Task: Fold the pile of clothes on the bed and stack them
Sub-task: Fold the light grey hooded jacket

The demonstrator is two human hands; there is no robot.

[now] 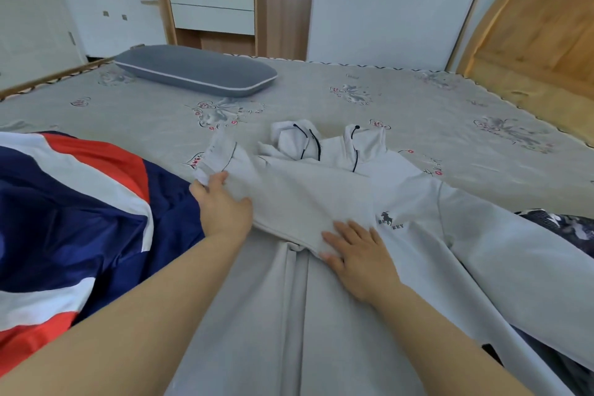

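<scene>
head view: both hands, left [221,206] and right [356,254], lie flat on white hoodie [321,196], hem cut off.

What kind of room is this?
Most likely a home bedroom: a bed with a flowered sheet, a grey pillow on it, and a wooden headboard at the right. A wardrobe with drawers stands behind.
</scene>
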